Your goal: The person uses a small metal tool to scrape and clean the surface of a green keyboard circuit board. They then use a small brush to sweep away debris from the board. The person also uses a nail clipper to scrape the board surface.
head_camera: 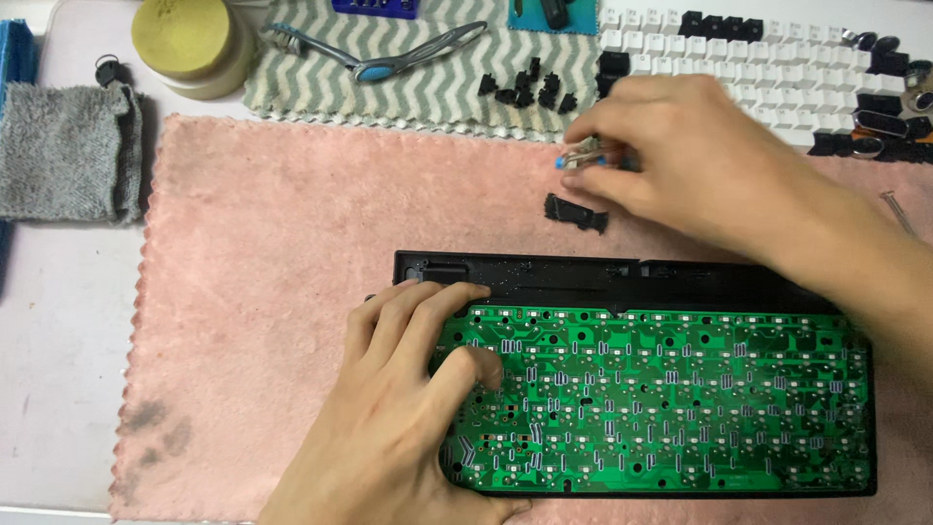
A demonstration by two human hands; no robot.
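Observation:
A green keyboard circuit board (661, 389) lies in its black frame (544, 274) on a pink towel (272, 292). My left hand (408, 389) rests flat on the board's left end, thumb on the green surface, fingers over the frame's top left corner. My right hand (671, 156) reaches across above the board and pinches a small metal tool with a blue tip (581, 156) over the towel. A small black plastic part (575, 212) lies on the towel just below that hand.
Behind the towel lies a grey zigzag cloth (408, 87) with a metal keycap puller (379, 60) and several black switches (525, 89). White and black keycaps (777, 68) lie at the back right. A round tan lid (190, 39) and a grey cloth (68, 151) sit left.

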